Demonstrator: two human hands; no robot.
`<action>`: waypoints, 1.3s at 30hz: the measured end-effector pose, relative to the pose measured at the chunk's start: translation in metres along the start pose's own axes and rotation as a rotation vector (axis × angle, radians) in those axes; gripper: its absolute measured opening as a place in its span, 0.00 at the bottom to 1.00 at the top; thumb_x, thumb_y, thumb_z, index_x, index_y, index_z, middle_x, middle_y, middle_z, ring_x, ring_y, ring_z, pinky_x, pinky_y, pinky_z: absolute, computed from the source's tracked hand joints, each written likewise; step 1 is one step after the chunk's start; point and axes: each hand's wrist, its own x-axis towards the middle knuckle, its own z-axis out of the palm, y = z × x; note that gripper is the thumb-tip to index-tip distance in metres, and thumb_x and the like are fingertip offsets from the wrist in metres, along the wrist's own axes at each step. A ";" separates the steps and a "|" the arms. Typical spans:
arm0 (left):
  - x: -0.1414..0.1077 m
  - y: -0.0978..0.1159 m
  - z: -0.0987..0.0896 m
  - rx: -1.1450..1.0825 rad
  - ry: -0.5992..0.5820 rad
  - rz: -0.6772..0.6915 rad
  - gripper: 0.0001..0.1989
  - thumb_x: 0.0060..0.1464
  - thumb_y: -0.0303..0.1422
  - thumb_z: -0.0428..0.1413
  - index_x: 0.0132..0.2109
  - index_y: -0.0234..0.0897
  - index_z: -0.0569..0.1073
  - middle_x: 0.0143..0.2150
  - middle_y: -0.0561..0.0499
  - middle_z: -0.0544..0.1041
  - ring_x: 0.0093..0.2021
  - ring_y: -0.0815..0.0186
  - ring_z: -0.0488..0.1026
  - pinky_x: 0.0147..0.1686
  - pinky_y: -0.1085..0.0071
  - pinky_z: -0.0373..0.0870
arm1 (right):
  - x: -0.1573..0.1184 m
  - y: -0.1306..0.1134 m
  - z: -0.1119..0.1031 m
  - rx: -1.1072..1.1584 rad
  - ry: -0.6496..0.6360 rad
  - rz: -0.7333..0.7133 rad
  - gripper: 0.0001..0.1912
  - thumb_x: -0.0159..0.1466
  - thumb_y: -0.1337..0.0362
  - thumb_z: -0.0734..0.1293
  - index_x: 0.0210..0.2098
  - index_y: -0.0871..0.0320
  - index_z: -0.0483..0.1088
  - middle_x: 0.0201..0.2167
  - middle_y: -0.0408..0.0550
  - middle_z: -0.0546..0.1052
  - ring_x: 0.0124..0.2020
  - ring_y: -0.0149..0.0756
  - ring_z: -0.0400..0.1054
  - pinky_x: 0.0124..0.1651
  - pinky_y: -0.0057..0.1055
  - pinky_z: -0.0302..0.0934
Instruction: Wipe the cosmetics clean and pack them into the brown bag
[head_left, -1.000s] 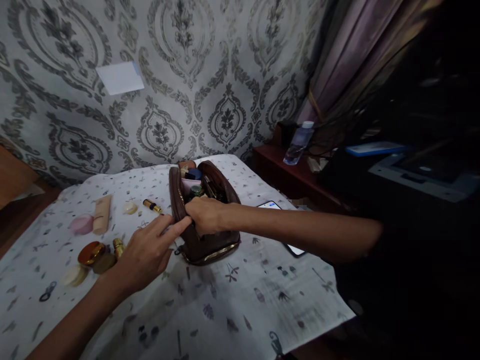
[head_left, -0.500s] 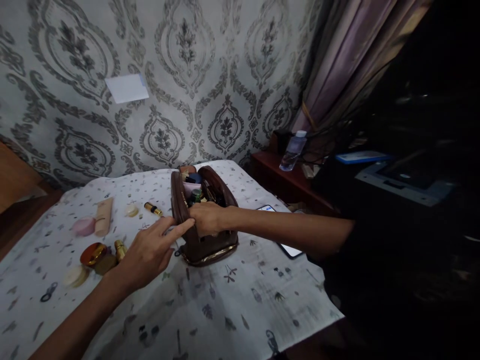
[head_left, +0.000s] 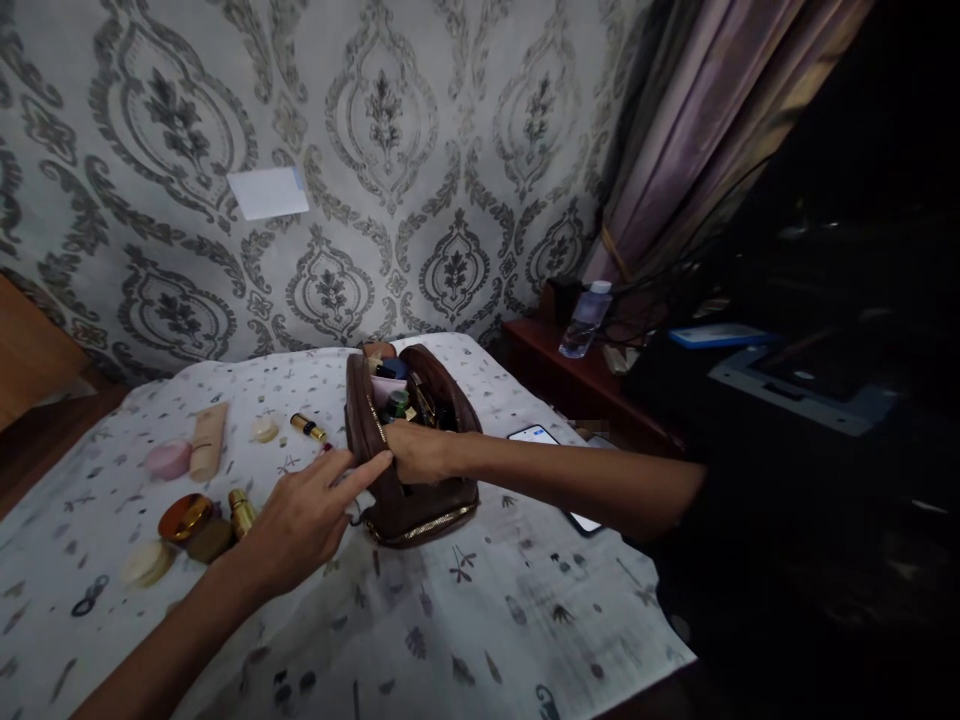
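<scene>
A brown makeup bag [head_left: 420, 510] with a gold zip stands unzipped on the patterned white cloth. My right hand [head_left: 421, 452] reaches down into it from the right, its fingertips hidden inside. My left hand [head_left: 311, 505] grips the bag's near left side, the index finger stretched along the wall and the other fingers bent. Inside the bag show a green-lidded jar [head_left: 397, 403], a pale pink item [head_left: 387, 388] and other small things. Just left of the bag lies a black-and-gold tube [head_left: 307, 427].
On the left lie a beige tube [head_left: 208, 440], a pink round container [head_left: 169, 459], an orange-and-gold jar [head_left: 184, 518], a gold bottle [head_left: 241, 512] and a cream-coloured jar [head_left: 147, 563]. A phone [head_left: 534, 435] lies partly under my right forearm. A clear bottle [head_left: 585, 320] stands on the red-brown stand [head_left: 525, 345].
The camera view has tilted slightly, so the whole scene sits a little lower. My right hand stays in the bag and my left hand at its side, both nearly unmoved.
</scene>
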 end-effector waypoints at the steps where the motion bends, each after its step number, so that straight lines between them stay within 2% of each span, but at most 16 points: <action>1: 0.000 0.000 0.001 0.000 0.001 -0.004 0.41 0.44 0.17 0.45 0.66 0.43 0.58 0.44 0.47 0.71 0.42 0.61 0.70 0.32 0.71 0.71 | 0.000 -0.001 0.000 -0.005 -0.007 0.027 0.13 0.56 0.79 0.65 0.40 0.67 0.75 0.36 0.53 0.79 0.40 0.40 0.74 0.36 0.24 0.64; 4: 0.001 0.000 0.001 0.012 0.015 -0.005 0.38 0.44 0.17 0.45 0.64 0.42 0.61 0.44 0.47 0.71 0.41 0.61 0.71 0.33 0.71 0.71 | 0.000 -0.006 0.002 -0.008 -0.019 0.080 0.14 0.56 0.78 0.65 0.42 0.69 0.75 0.40 0.57 0.80 0.43 0.42 0.74 0.39 0.26 0.65; 7: 0.002 0.001 0.001 0.024 0.031 0.012 0.37 0.44 0.16 0.44 0.63 0.41 0.62 0.42 0.47 0.71 0.39 0.62 0.71 0.31 0.71 0.70 | 0.000 -0.009 0.001 -0.011 -0.049 0.113 0.16 0.56 0.77 0.65 0.44 0.68 0.75 0.40 0.56 0.80 0.41 0.41 0.74 0.39 0.25 0.65; 12: 0.002 0.000 -0.001 0.008 0.039 0.032 0.37 0.45 0.17 0.44 0.63 0.40 0.61 0.43 0.47 0.71 0.39 0.61 0.71 0.32 0.71 0.70 | -0.007 -0.009 -0.015 -0.052 -0.112 0.092 0.14 0.58 0.76 0.65 0.43 0.69 0.75 0.39 0.56 0.80 0.39 0.40 0.74 0.35 0.25 0.63; 16: 0.000 0.000 -0.001 0.009 0.036 0.027 0.37 0.47 0.17 0.44 0.65 0.41 0.59 0.42 0.47 0.71 0.38 0.61 0.71 0.30 0.72 0.68 | -0.040 -0.013 -0.021 -0.068 0.041 0.035 0.09 0.63 0.73 0.64 0.36 0.66 0.77 0.34 0.54 0.80 0.39 0.38 0.73 0.38 0.26 0.60; 18: 0.000 0.000 -0.001 0.015 0.050 0.039 0.38 0.47 0.17 0.44 0.66 0.42 0.58 0.41 0.47 0.71 0.37 0.61 0.71 0.30 0.73 0.67 | -0.064 -0.018 -0.009 -0.030 0.124 0.057 0.10 0.66 0.69 0.63 0.35 0.63 0.77 0.32 0.51 0.79 0.36 0.35 0.73 0.39 0.26 0.61; 20: 0.001 -0.001 0.001 0.012 0.072 0.060 0.39 0.48 0.17 0.44 0.67 0.42 0.57 0.40 0.48 0.70 0.36 0.62 0.70 0.30 0.73 0.67 | -0.088 -0.023 0.013 -0.027 0.240 0.071 0.11 0.67 0.69 0.62 0.36 0.62 0.77 0.33 0.51 0.79 0.35 0.35 0.73 0.39 0.28 0.63; 22: 0.003 -0.001 0.003 0.004 0.091 0.074 0.40 0.49 0.16 0.43 0.69 0.44 0.53 0.39 0.48 0.70 0.34 0.63 0.70 0.30 0.74 0.66 | -0.106 -0.024 0.041 -0.079 0.393 -0.018 0.10 0.66 0.72 0.62 0.40 0.63 0.76 0.39 0.54 0.79 0.41 0.39 0.72 0.46 0.34 0.66; 24: 0.005 -0.001 0.005 0.000 0.106 0.085 0.42 0.49 0.16 0.43 0.70 0.45 0.49 0.38 0.49 0.69 0.34 0.63 0.70 0.29 0.74 0.66 | -0.117 -0.023 0.067 -0.136 0.563 -0.106 0.14 0.65 0.74 0.62 0.48 0.65 0.73 0.48 0.58 0.77 0.52 0.44 0.69 0.54 0.40 0.66; 27: 0.007 -0.001 0.008 0.001 0.115 0.084 0.44 0.50 0.17 0.43 0.71 0.48 0.46 0.38 0.49 0.68 0.36 0.63 0.70 0.30 0.74 0.67 | -0.121 -0.019 0.090 -0.176 0.705 -0.154 0.13 0.65 0.75 0.63 0.47 0.66 0.73 0.53 0.59 0.75 0.58 0.46 0.65 0.58 0.43 0.65; 30: 0.003 -0.003 0.012 0.000 0.081 0.055 0.43 0.50 0.17 0.44 0.71 0.49 0.47 0.39 0.49 0.69 0.37 0.63 0.71 0.32 0.74 0.69 | -0.120 -0.016 0.093 -0.179 0.725 -0.158 0.10 0.65 0.73 0.63 0.44 0.66 0.74 0.52 0.59 0.76 0.57 0.47 0.66 0.58 0.43 0.65; 34: -0.004 -0.006 0.016 -0.018 0.074 0.008 0.41 0.51 0.17 0.44 0.70 0.50 0.52 0.43 0.47 0.70 0.41 0.62 0.73 0.37 0.71 0.71 | -0.121 -0.012 0.088 -0.154 0.658 -0.166 0.11 0.65 0.73 0.64 0.46 0.65 0.74 0.53 0.60 0.75 0.58 0.47 0.65 0.59 0.46 0.64; 39: -0.005 -0.006 0.016 -0.040 0.061 0.017 0.40 0.54 0.18 0.44 0.70 0.50 0.50 0.43 0.47 0.70 0.41 0.61 0.72 0.35 0.71 0.71 | -0.124 -0.007 0.085 -0.127 0.641 -0.215 0.11 0.64 0.73 0.64 0.46 0.66 0.73 0.53 0.60 0.75 0.57 0.48 0.65 0.60 0.45 0.63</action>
